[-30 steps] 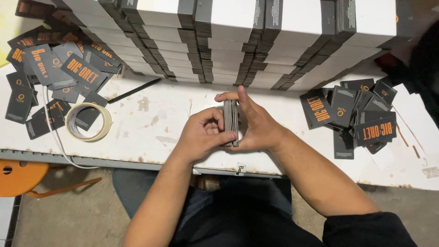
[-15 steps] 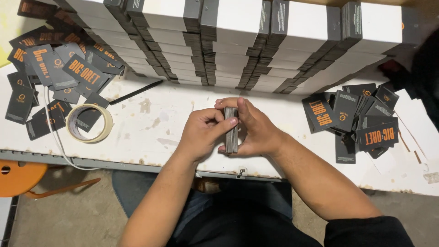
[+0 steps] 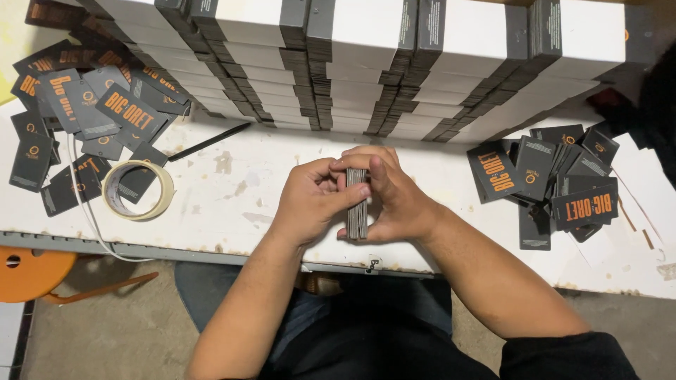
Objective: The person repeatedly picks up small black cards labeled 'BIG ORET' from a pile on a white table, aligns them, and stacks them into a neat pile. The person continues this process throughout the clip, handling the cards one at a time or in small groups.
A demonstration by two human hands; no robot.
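A thin stack of dark grey cards [image 3: 356, 211] stands on edge between my two hands, just above the white table [image 3: 232, 204] near its front edge. My left hand [image 3: 310, 200] clamps the stack from the left, thumb across its top. From the right, my right hand [image 3: 398, 197] cups it, fingers curled over the upper end. Only the stack's edges show.
Loose dark cards with orange print lie in a pile at the left [image 3: 77, 119] and another at the right [image 3: 556, 183]. A roll of tape [image 3: 137, 190] and a black pen [image 3: 208, 142] lie left of my hands. Rows of stacked white-and-grey boxes [image 3: 366, 63] fill the back. An orange stool [image 3: 32, 271] stands below left.
My hands have drawn slightly nearer to me and pressed the card stack tighter together. My left thumb now lies across its top.
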